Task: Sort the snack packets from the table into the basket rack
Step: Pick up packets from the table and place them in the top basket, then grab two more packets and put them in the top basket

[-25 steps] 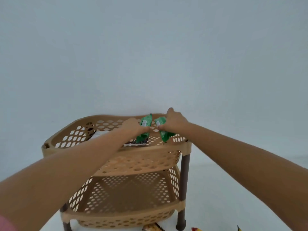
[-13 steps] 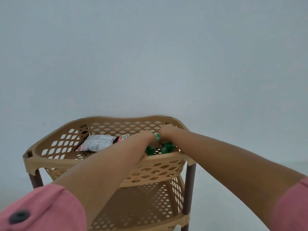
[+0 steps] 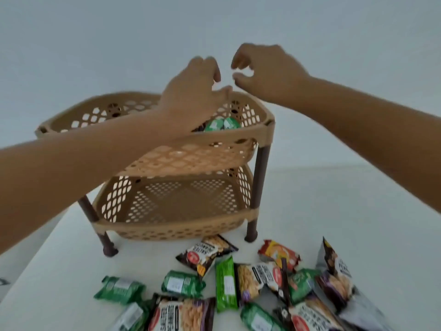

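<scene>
A tan two-tier basket rack (image 3: 259, 133) on dark brown legs stands on the white table. Two green snack packets (image 3: 222, 124) lie in the right front corner of its top basket. My left hand (image 3: 193, 91) hovers above that corner, fingers loosely curled and apart, holding nothing. My right hand (image 3: 262, 68) is raised higher and to the right, above the rack's back rim, also with nothing in it. The lower basket (image 3: 176, 204) looks bare. Several snack packets (image 3: 226, 283), green, brown and red, are scattered on the table in front of the rack.
The white table (image 3: 346, 211) runs back to a plain pale wall. A brown peanut packet (image 3: 206, 254) lies just before the rack's front right leg (image 3: 256, 192). A tall dark packet (image 3: 334, 261) sits at the far right of the pile.
Both hands have let go of the two green packets, which now lie in the top basket, and have lifted up out of it. The view has tilted down, showing the packets on the table.
</scene>
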Motion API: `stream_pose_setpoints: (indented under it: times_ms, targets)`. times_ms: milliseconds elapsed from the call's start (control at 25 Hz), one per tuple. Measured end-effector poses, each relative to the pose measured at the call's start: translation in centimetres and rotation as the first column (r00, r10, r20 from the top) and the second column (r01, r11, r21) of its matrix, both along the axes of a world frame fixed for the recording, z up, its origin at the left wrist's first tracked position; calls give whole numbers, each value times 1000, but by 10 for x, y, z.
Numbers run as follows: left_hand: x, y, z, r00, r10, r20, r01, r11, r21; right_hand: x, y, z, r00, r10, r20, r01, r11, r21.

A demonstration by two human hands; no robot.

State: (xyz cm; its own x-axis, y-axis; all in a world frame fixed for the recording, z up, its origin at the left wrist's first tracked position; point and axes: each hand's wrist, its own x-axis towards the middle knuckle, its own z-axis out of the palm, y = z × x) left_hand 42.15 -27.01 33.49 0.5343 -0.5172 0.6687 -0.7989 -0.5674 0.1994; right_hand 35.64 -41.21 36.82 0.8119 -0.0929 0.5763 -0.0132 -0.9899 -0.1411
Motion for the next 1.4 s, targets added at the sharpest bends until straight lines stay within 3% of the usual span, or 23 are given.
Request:
stream_pose_setpoints:
  times_ms: [120,200,480,640,720,800,920,1160,1400]
  targets:
    - [-55,46,-26,972,-127,196,138,990,-41,-63,-2,-24,999,3,40,-3,1000,19]
    - [-82,73,-53,967,-168,191,168,986,16,-101,-7,-51,1000,-3,-16,4,999,32]
    - [-142,125,-190,968,-125,-217,139,989,53,-206,-26,-191,942,-97,-321,171,962,213]
    - [-185,95,-251,899,-132,-418,171,984,57,-226,-49,-256,885,-153,-439,345,849,400]
    - [-200,69,-272,891,-165,-423,266,945,191,-223,-60,-271,847,-179,-501,433,780,452]
    - [-208,55,-286,896,-193,-400,330,892,309,-222,-69,-277,825,-188,-532,472,748,467]
    - [-208,53,-298,899,-202,-389,349,867,355,-239,-79,-286,801,-171,-573,482,751,450]
    - [-204,52,-314,898,-136,-418,342,813,471,-281,-82,-325,612,-252,-750,624,736,263]
    - [-204,43,-323,912,-113,-394,310,818,484,-294,-70,-353,648,-285,-706,625,728,280]
